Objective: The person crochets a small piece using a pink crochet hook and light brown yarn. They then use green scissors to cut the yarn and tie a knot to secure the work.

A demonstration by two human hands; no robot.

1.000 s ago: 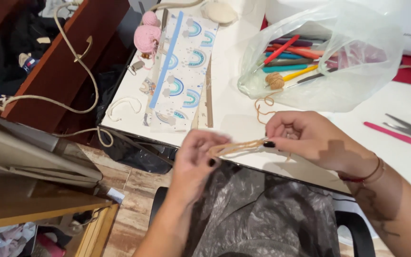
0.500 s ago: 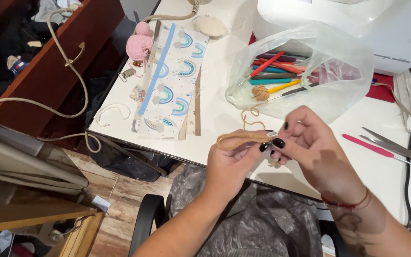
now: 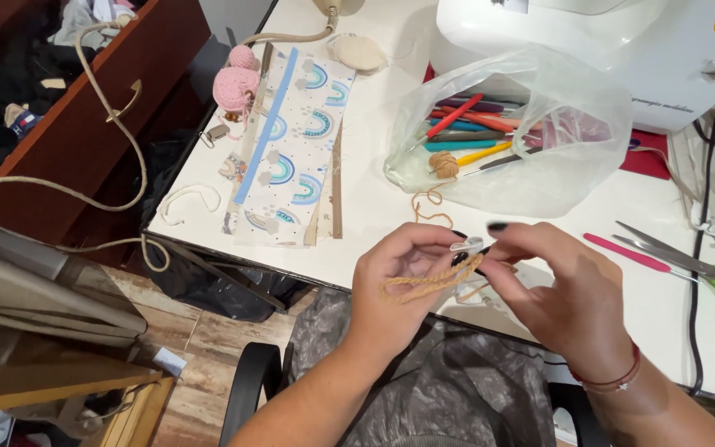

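Observation:
My left hand (image 3: 395, 290) and my right hand (image 3: 560, 290) meet over the front edge of the white table (image 3: 374, 223). Between their fingertips they pinch a small clear clip (image 3: 467, 245) and a loop of tan yarn (image 3: 428, 284). The yarn strand runs up across the table to a small tan yarn ball (image 3: 443, 165) inside a clear plastic bag (image 3: 531, 132). Both hands have dark nails; a red string bracelet circles my right wrist.
The bag holds several coloured crochet hooks (image 3: 473, 136). A rainbow-print fabric strip (image 3: 291, 157), a pink crocheted toy (image 3: 236, 83), a white sewing machine (image 3: 622, 41), a pink hook (image 3: 626, 252) and green-handled scissors (image 3: 705, 269) lie on the table. An open brown drawer (image 3: 84, 116) stands left.
The view has shifted. My hands have come together lower and nearer the table's front edge, and the yarn loop now hangs from my left fingers beside the clear clip.

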